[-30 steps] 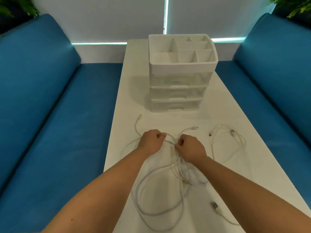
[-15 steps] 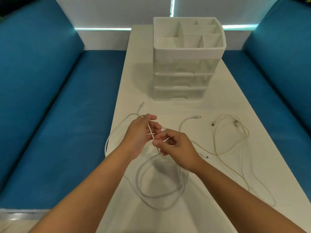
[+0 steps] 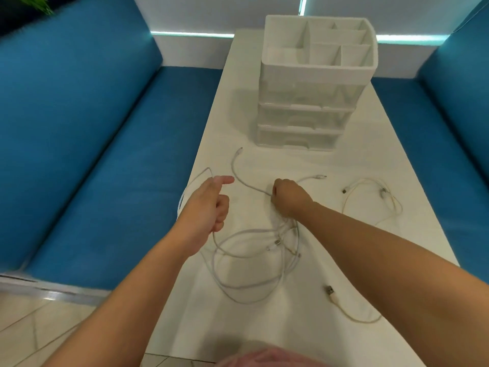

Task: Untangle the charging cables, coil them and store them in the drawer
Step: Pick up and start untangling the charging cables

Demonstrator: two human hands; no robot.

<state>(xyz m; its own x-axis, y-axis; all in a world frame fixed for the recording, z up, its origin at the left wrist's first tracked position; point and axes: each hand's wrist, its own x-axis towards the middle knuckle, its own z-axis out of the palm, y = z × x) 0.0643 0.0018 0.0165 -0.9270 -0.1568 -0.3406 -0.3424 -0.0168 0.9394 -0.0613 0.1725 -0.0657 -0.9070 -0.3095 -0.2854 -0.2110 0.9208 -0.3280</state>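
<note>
Limp, light white cables, snarled; best taken near a plug.
Right hand fisted on a strand; left hand curled, apparently on another.

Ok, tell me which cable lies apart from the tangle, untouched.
The small looped cable at the right of the table, beyond the right hand. The others knot together between the hands.

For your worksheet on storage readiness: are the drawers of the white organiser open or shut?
Shut. All three drawers sit flush with the white organiser front; none is pulled out, and the cables lie on the table.
</note>
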